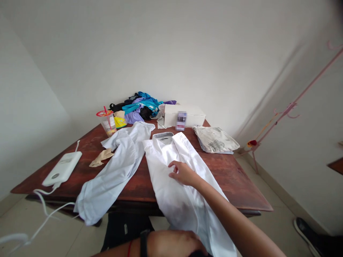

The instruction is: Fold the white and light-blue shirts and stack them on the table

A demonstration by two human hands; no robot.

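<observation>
A white long-sleeved shirt [166, 182] lies lengthwise over the table's front edge, its collar towards the back and its lower part hanging towards me. My right hand [183, 174] rests on the shirt's upper front, fingers bent, with a gap showing between thumb and forefinger. At the bottom of the view, my left hand [174, 243] is close to my body beside the hanging cloth; its fingers are mostly hidden. A second pale garment [120, 160] lies loosely bunched on the left, one end drooping over the edge.
The wooden table [230, 178] carries a power bank [63, 167] with a white cable, beige cloth [102, 157], and a plastic cup [108, 123] with a straw. Behind are heaped clothes [142, 105] and a white box [191, 113]. Folded fabric [215, 139] lies right, near a pink stand [308, 85].
</observation>
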